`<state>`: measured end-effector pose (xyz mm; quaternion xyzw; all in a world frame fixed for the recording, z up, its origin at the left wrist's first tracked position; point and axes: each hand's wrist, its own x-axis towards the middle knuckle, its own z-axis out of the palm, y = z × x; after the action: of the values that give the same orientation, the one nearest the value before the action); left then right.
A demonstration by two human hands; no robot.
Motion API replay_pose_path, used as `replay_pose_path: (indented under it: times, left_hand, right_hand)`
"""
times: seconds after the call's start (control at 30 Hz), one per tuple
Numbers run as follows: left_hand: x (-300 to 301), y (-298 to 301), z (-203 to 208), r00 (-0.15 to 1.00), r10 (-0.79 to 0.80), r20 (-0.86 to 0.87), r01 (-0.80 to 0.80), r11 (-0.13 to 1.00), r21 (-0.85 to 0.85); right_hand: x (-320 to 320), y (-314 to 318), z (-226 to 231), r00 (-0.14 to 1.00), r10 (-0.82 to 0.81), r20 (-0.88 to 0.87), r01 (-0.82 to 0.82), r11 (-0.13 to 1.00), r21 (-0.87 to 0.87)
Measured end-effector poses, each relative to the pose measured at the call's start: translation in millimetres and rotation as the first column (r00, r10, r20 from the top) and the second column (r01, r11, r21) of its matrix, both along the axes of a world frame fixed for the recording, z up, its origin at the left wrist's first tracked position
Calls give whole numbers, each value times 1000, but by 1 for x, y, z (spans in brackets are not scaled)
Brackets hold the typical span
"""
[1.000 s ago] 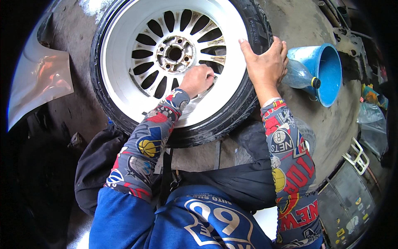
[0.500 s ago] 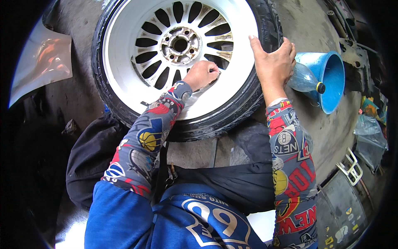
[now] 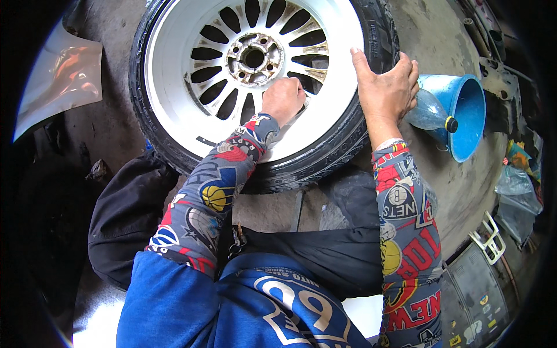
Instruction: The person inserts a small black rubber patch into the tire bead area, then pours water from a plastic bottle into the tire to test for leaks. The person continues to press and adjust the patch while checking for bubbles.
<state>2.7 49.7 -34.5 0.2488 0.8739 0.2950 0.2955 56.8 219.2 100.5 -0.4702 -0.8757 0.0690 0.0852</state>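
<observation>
A black tyre point(image 3: 325, 169) on a multi-spoke silver-white wheel rim point(image 3: 174, 110) lies in front of me, its hollow inner side facing up. Brown grime marks the hub point(image 3: 253, 58) and several spokes. My left hand point(image 3: 283, 100) reaches into the rim, closed, with its knuckles near the spoke ends below the hub. What its fingers hold, if anything, is hidden. On the right, my right hand point(image 3: 387, 90) grips the tyre's sidewall, thumb toward the rim's edge and fingers over the outer side.
Right of the tyre, a clear plastic bottle point(image 3: 429, 113) with a dark, yellow-ringed cap lies against a blue bucket point(image 3: 469, 119) tipped on its side. A glossy curved panel point(image 3: 64, 81) is at the left. Plastic bags point(image 3: 515, 194) and a stickered grey panel point(image 3: 476, 290) are at the far right.
My left hand has shifted slightly up within the rim toward the hub, its wrist turning more upright. My right hand keeps its grip on the tyre.
</observation>
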Motion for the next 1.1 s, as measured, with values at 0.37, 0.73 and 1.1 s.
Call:
replay_pose_path:
  times: [0.37,0.73,1.1]
  left_hand:
    - [-9,-11,-13,971,-236,24,222,941,254]
    - [-4,-3,-6,990,-88,112,62,974,218]
    - [-1,-5,-6,1000,-6,15,4,990,139]
  right_hand:
    - [0,1,1,1000,8,-16,-8,1000,-14]
    - [-1,1,2,1000,7,-10,-8,1000,-15]
    - [1,1,2,1000,-14,5,14,1000,-16]
